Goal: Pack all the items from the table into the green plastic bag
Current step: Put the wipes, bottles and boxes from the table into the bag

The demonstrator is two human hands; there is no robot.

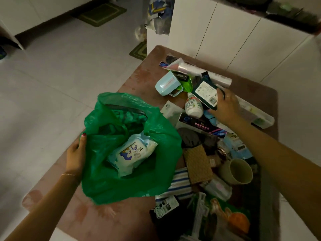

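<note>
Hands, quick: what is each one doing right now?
Left hand: grips the rim of the green plastic bag, holding it open.
Right hand: holds the dark packet.

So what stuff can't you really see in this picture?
Head view only:
- Rest of the green bag's inside: its own folds hide everything but the wipes pack.
- Dark packet's label: too small to read; the right hand covers one edge.
- Orange-printed packet: cut off by the bottom edge.
- Things under the pile: covered by other items.
</note>
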